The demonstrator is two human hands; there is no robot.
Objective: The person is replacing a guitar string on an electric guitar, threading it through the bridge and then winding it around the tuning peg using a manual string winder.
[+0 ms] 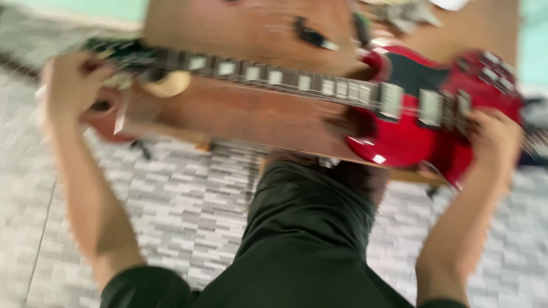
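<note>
- The red electric guitar (399,122) is gripped at its body, right of frame, by the right hand (494,137), fingers curled.
- Its headstock, upper left, is clasped by the left hand (71,85); finger state cannot be told through blur.
- The guitar is lying across a wooden table (251,108).

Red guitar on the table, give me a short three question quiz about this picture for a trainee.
1. True or false: the red guitar lies across a wooden table.
2. Which hand is at the headstock end of the neck?
A. left hand
B. right hand
C. neither
3. What covers the floor under the table?

Key
1. True. The body sits at the table's right end, the neck running left.
2. A. The left hand grips there; the right hand holds the body's lower edge.
3. Grey and white tiles in a brick-like pattern.
</note>
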